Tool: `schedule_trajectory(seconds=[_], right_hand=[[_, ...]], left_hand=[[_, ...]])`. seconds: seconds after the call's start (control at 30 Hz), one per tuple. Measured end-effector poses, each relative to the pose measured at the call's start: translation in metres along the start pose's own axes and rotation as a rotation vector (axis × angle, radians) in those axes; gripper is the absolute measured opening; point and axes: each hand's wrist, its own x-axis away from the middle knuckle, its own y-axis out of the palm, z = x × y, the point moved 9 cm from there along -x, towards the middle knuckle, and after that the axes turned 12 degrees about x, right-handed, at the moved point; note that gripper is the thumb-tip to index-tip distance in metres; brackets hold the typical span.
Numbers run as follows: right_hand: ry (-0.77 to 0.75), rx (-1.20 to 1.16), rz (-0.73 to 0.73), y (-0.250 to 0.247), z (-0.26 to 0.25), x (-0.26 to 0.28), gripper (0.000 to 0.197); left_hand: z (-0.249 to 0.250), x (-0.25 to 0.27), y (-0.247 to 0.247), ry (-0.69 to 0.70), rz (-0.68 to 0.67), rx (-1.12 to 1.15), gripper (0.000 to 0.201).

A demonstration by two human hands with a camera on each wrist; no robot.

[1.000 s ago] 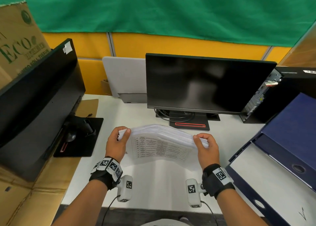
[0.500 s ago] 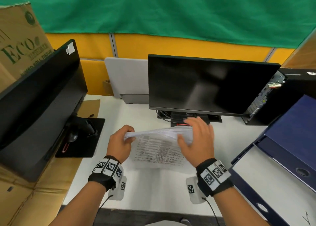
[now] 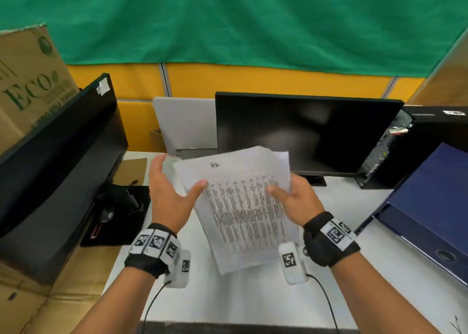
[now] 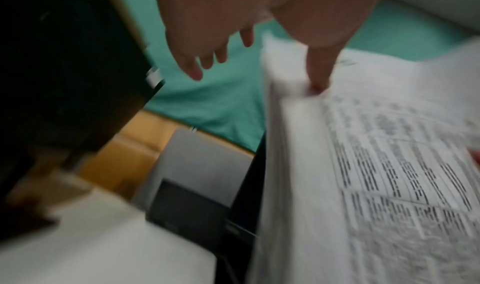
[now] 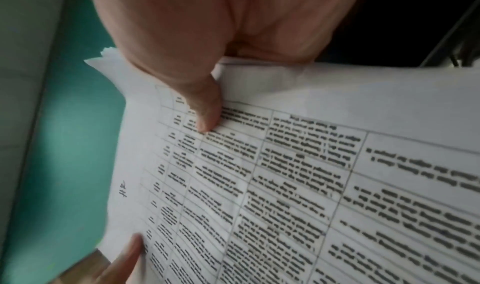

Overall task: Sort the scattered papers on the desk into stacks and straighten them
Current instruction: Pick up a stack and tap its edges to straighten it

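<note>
The paper stack (image 3: 243,207) is held up off the white desk (image 3: 253,298), tilted nearly upright in front of the middle monitor, with its printed table facing me. My right hand (image 3: 293,197) grips its right edge, thumb on the front sheet and fingers hidden behind. In the right wrist view that thumb (image 5: 205,112) presses on the print of the paper stack (image 5: 285,186). My left hand (image 3: 177,179) is at the left edge with straight fingers. The left wrist view shows only its thumb (image 4: 318,79) touching the paper stack (image 4: 363,186), with the fingers apart from it.
A dark monitor (image 3: 304,131) stands right behind the papers, and a second one (image 3: 63,161) angles in on the left. An open blue binder (image 3: 425,207) lies at the right, beside a black computer tower (image 3: 425,141). A cardboard box (image 3: 30,80) stands far left.
The stack has been lifted from the desk and swung upright with its print toward me. My right hand moved to its right edge, and my left hand's fingers loosened and straightened.
</note>
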Motion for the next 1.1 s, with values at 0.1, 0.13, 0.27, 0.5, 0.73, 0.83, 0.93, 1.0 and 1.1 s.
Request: schedule_trajectory(seconds=[0.1,0.13,0.27,0.5,0.73,0.83,0.93,1.0,1.1], right_hand=[[0.024,-0.206,0.015,-0.001,0.001,0.006,0.029],[0.042,-0.254,0.046,0.001,0.004,0.009,0.03],[0.151,-0.357,0.123,0.017,0.031,0.024,0.032],[0.188,-0.304,0.143,0.036,0.047,0.043,0.053],[-0.018,-0.321,0.296,0.009,0.014,0.043,0.056],[-0.068,-0.297,0.319,0.007,0.005,0.044,0.052],[-0.011,-0.317,0.295,0.014,0.009,0.045,0.052],[0.03,-0.348,0.3,0.016,0.009,0.046,0.045],[0.096,-0.368,0.383,0.009,0.007,0.046,0.024]], left_hand=[[-0.015,0.01,0.038,-0.266,-0.239,0.481,0.071],[-0.009,0.013,0.044,-0.26,-0.263,0.511,0.062],[-0.012,0.025,0.053,-0.262,-0.248,0.463,0.048],[-0.035,0.036,0.046,-0.274,-0.182,0.462,0.054],[-0.012,0.027,0.044,-0.154,-0.252,0.529,0.056],[-0.009,0.027,0.046,-0.136,-0.281,0.562,0.054],[-0.017,0.031,0.049,-0.18,-0.274,0.608,0.057],[-0.017,0.034,0.047,-0.191,-0.261,0.637,0.054],[-0.006,0.031,0.043,-0.16,-0.206,0.602,0.04]])
